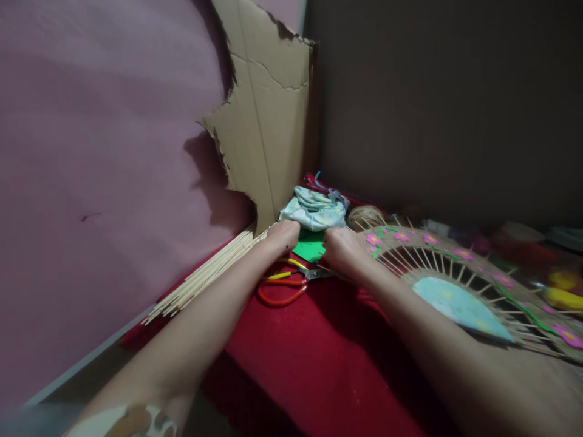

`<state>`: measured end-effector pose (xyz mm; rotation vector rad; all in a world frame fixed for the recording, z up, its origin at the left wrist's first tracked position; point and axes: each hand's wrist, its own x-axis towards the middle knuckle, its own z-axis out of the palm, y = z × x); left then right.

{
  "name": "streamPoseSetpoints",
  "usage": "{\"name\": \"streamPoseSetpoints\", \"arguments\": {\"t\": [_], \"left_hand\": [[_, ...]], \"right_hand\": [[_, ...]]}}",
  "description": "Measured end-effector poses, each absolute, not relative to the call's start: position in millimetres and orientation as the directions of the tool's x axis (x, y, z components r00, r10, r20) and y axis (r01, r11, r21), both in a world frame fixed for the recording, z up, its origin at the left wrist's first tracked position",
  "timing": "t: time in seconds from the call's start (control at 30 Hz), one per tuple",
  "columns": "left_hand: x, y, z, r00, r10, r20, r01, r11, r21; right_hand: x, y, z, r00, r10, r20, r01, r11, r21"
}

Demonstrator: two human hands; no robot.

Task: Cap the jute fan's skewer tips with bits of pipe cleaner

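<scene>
My left hand is closed in a fist beside the top ends of a bundle of thin bamboo sticks. My right hand is closed too, a short way to the right. Bright green sheet material shows between the two fists; whether either hand grips it is hidden. Just behind them sits a crumpled light-blue patterned cloth. Red-handled scissors and a yellow-handled tool, perhaps pliers, lie below my hands on the red cloth.
A large stick-and-twine fan with pink flowers spreads at the right, partly behind my right forearm. A twine ball sits behind it. Torn cardboard stands in the corner against the pink wall. Blurred yellow items lie far right.
</scene>
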<state>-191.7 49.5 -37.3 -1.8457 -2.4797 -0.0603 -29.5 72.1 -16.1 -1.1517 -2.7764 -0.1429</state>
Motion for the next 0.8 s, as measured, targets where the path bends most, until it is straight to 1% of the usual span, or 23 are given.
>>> {"name": "streamPoseSetpoints", "arguments": {"t": [0.17, 0.3, 0.43, 0.53, 0.6, 0.73, 0.8], "left_hand": [[-186.4, 44.7, -35.7, -0.256, 0.965, 0.052, 0.967, 0.256, 0.013], [-183.4, 43.5, -31.2, -0.255, 0.967, -0.013, 0.966, 0.255, 0.036], [-183.7, 43.8, -17.3, -0.261, 0.965, -0.015, 0.959, 0.261, 0.106], [-179.1, 47.4, -6.3, -0.221, 0.975, -0.007, 0.951, 0.217, 0.219], [-173.5, 52.4, -2.7, -0.184, 0.982, -0.039, 0.926, 0.187, 0.329], [-162.6, 65.9, -8.4, -0.099, 0.989, -0.108, 0.792, 0.144, 0.593], [-159.8, 71.8, -15.7, -0.051, 0.991, -0.121, 0.701, 0.122, 0.703]], "right_hand": [[-31.0, 72.8, -19.6, -0.693, 0.705, 0.148, 0.718, 0.694, 0.057], [-31.6, 73.4, -16.0, -0.676, 0.727, 0.120, 0.735, 0.676, 0.050], [-27.5, 77.1, -10.4, -0.683, 0.721, 0.117, 0.726, 0.687, 0.009], [-22.6, 83.9, -9.9, -0.695, 0.711, 0.109, 0.704, 0.703, -0.102], [-20.3, 88.2, -10.6, -0.694, 0.714, 0.093, 0.696, 0.698, -0.168], [-18.2, 90.6, -9.6, -0.711, 0.694, 0.112, 0.668, 0.717, -0.200], [-17.3, 89.6, -7.7, -0.721, 0.684, 0.111, 0.649, 0.723, -0.238]]}}
